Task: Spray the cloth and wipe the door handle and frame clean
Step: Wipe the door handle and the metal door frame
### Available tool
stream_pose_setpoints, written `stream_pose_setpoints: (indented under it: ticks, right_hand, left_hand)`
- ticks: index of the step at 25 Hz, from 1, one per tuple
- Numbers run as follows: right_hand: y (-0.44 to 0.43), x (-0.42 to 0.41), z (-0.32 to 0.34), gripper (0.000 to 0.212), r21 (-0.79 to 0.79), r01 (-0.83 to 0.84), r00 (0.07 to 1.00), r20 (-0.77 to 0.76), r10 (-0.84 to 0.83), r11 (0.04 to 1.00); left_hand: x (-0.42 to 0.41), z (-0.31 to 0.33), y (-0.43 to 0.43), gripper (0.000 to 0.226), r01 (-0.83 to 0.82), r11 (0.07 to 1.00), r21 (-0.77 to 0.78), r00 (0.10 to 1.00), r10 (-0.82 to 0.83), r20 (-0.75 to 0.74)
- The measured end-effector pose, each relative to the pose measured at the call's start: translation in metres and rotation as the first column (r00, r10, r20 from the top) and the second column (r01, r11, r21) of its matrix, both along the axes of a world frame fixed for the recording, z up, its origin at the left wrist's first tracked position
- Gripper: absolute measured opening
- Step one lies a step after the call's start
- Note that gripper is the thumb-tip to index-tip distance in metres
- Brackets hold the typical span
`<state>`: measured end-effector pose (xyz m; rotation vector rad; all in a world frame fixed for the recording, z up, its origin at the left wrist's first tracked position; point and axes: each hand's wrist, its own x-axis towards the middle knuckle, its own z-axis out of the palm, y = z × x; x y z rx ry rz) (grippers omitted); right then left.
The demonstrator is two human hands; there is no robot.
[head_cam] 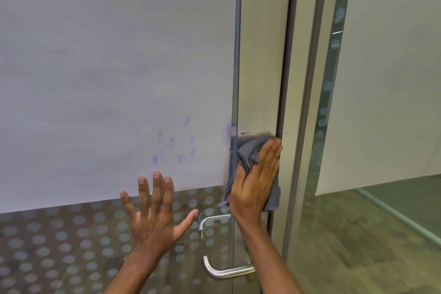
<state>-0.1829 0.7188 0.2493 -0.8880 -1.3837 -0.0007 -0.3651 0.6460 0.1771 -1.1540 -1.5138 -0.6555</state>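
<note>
Wiping appears under way on the frame: the right hand (253, 188), fingers straight, presses the crumpled grey cloth (250, 150) flat against the pale metal door frame (260, 79), just above the curved brushed-steel lever handle (226, 270). The left hand (152, 212), fingers spread and holding nothing, lies flat on the dotted glass door pane (71, 246), up and left of that handle. No spray bottle shows, so spraying is probably done; the handle likely remains to be wiped
</note>
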Motion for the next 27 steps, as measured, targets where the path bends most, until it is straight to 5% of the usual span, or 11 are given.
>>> stream_pose_setpoints:
  ticks: [6,17,22,27]
  right_hand:
    - [-0.016,0.009,-0.097,0.068,-0.177,0.165,0.961,0.252,-0.117,0.970]
    - [0.014,0.002,0.044,0.073,0.129,0.259,0.924,0.255,-0.284,0.957]
    - [0.022,0.021,-0.001,0.071,0.372,0.094,0.761,0.571,-0.308,0.924]
    - [0.013,0.041,-0.083,0.067,0.400,0.016,0.574,0.747,-0.336,0.916]
  left_hand:
    - [-0.002,0.000,0.003,0.109,-0.014,1.000,0.006,1.000,0.014,-0.007]
    - [-0.001,0.000,0.002,0.109,-0.007,1.000,-0.006,1.000,0.007,0.007]
    - [0.003,0.003,-0.001,0.109,0.004,1.000,0.002,1.000,-0.004,0.017]
    - [0.004,0.004,-0.002,0.110,-0.008,1.000,-0.003,1.000,0.008,0.011]
